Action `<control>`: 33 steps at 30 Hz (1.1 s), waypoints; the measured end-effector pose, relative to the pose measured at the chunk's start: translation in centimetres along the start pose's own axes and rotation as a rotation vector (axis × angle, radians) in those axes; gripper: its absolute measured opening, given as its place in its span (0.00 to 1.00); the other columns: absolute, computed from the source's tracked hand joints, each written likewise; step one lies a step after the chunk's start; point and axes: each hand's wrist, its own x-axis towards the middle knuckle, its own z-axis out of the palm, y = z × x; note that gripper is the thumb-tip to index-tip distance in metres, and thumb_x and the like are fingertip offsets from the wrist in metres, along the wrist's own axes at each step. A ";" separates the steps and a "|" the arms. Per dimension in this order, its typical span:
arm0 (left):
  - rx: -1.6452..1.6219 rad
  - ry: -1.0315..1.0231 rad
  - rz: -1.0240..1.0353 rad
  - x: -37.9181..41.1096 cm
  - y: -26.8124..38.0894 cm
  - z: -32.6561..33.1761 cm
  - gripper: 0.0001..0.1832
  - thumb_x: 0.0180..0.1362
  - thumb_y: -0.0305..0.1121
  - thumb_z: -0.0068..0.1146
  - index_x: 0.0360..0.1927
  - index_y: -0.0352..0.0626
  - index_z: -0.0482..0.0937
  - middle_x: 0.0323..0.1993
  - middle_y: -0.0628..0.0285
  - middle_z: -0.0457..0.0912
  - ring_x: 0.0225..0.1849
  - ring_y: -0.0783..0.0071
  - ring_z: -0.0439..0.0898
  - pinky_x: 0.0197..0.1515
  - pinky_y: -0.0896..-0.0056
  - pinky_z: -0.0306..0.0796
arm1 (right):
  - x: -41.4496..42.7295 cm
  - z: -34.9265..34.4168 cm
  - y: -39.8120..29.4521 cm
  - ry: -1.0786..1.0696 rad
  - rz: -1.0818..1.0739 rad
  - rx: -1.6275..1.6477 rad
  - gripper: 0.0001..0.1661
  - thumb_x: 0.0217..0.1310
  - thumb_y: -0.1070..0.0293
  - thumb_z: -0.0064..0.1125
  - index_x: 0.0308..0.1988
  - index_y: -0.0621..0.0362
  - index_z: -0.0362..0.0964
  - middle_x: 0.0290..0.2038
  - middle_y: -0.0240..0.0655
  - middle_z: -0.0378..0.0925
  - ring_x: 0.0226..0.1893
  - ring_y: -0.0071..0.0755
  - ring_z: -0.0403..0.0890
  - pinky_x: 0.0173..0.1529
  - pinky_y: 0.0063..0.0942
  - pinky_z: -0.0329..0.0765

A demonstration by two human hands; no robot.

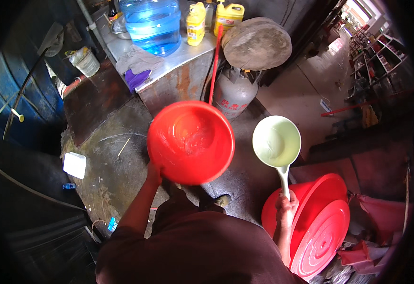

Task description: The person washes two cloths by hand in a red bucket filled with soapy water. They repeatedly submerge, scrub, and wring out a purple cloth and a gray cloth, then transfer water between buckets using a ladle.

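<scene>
My left hand (154,173) grips the near-left rim of a red plastic basin (207,163), held out over the floor. A little water appears to lie and swirl in its bottom. My right hand (287,205) is closed around the handle of a pale green plastic water ladle (276,141). The ladle's bowl faces up, to the right of the basin and apart from it; how much it holds I cannot tell. Close by my right forearm stands a large red tub (276,206), with a red round lid (322,241) tilted against its side.
A metal-topped counter (173,65) ahead bears a blue water jug (153,26), yellow detergent bottles (195,25) and rags (139,60). Beside it stands a gas cylinder (236,93) under a round wooden block (258,42). A red pole (215,67) leans there. A white container (75,165) lies left.
</scene>
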 end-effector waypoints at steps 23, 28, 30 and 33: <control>0.010 0.008 -0.157 1.3 -2.2 1.4 0.19 0.32 0.16 0.47 0.34 0.36 0.73 0.23 0.62 0.74 0.23 0.69 0.74 0.23 0.69 0.68 | 2.1 2.7 -0.4 0.006 -0.106 -0.003 0.10 0.49 0.67 0.53 0.28 0.63 0.66 0.12 0.22 0.53 0.08 0.13 0.49 0.12 0.16 0.46; -0.215 -0.037 -0.186 -1.0 2.5 -3.3 0.20 0.34 0.15 0.45 0.37 0.35 0.73 0.30 0.59 0.76 0.28 0.68 0.76 0.31 0.71 0.71 | 1.4 5.6 -1.3 0.063 -0.124 -0.012 0.11 0.50 0.67 0.53 0.28 0.64 0.66 0.11 0.22 0.52 0.08 0.13 0.49 0.12 0.15 0.45; -0.326 -0.051 -0.165 -1.3 4.6 -4.0 0.19 0.35 0.14 0.43 0.36 0.36 0.72 0.30 0.60 0.75 0.27 0.68 0.75 0.29 0.70 0.72 | 1.0 7.1 -1.5 0.057 -0.153 0.000 0.11 0.50 0.67 0.52 0.28 0.65 0.65 0.11 0.21 0.51 0.09 0.13 0.48 0.12 0.16 0.45; -0.217 0.033 -0.256 2.7 1.3 -10.9 0.18 0.36 0.14 0.42 0.34 0.38 0.72 0.27 0.62 0.73 0.25 0.67 0.74 0.27 0.69 0.71 | 0.2 9.7 -1.2 0.035 -0.080 0.049 0.11 0.50 0.67 0.52 0.29 0.65 0.65 0.11 0.20 0.51 0.09 0.12 0.47 0.12 0.15 0.45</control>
